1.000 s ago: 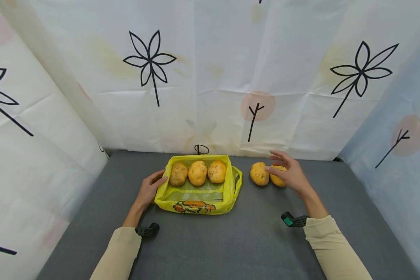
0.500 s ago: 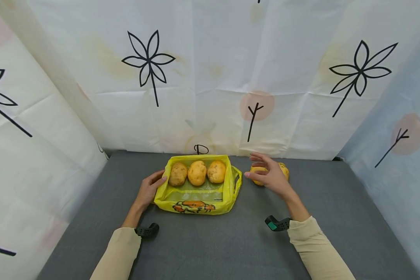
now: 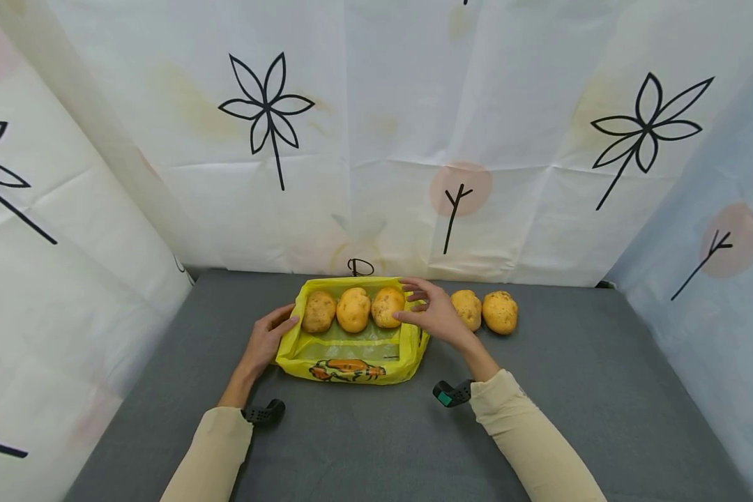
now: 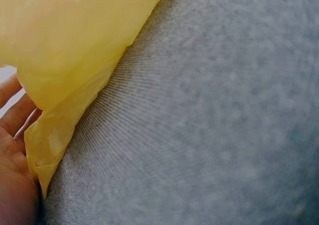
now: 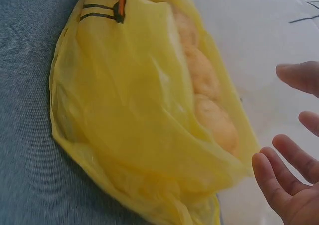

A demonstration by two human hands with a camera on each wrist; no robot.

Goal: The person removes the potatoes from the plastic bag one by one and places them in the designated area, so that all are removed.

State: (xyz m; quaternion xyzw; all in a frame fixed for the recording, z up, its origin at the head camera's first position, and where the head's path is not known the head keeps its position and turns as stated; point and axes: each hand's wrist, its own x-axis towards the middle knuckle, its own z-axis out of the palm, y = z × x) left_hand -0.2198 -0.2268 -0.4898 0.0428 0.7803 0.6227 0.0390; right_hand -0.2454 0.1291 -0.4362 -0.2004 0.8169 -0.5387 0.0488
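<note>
A yellow plastic bag (image 3: 339, 353) lies with its mouth spread wide, showing three potatoes (image 3: 353, 310) in a row along its far side. My left hand (image 3: 270, 338) holds the bag's left edge, the thumb over the rim and the fingers outside; the left wrist view shows the hand (image 4: 14, 172) against the yellow film (image 4: 84, 41). Above the bag's right edge is my right hand (image 3: 438, 317), holding nothing, its fingers spread and lightly bent near the rightmost potato (image 3: 386, 307). In the right wrist view its fingers (image 5: 271, 180) are apart from the potatoes (image 5: 215, 123).
Two more potatoes lie to the right of the bag, one (image 3: 468, 309) partly behind my right hand and one (image 3: 500, 312) farther right. The dark grey table (image 3: 351, 439) ends at a white patterned curtain (image 3: 376, 139), which also hangs at both sides.
My right hand has moved left, from over the two loose potatoes to the bag's right edge, leaving those potatoes on the table. My left hand has kept its place on the bag.
</note>
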